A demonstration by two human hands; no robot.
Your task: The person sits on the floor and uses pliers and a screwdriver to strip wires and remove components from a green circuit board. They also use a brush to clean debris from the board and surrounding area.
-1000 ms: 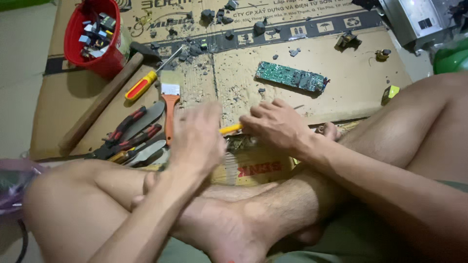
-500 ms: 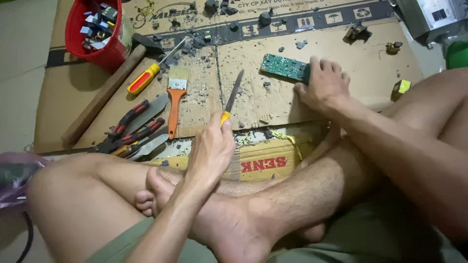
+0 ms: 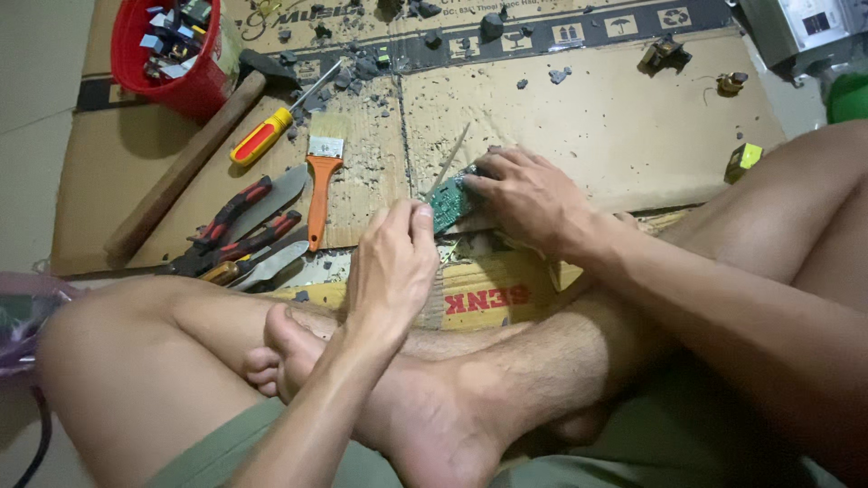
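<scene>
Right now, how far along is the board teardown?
Done: loose chips and broken parts litter the cardboard sheet, and a red bucket holds pulled pieces. In hand: the right hand pins the green circuit board to the cardboard while the left hand holds a thin metal tool with its shaft lying across the board. Left: what remains mounted on the board cannot be told; it is mostly covered.

Flattened brown cardboard sheets (image 3: 624, 136) strewn with dark debris cover a pale smooth floor (image 3: 36, 154) under soft indoor light.

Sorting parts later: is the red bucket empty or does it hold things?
It holds things: small grey and blue parts fill the red bucket.
</scene>
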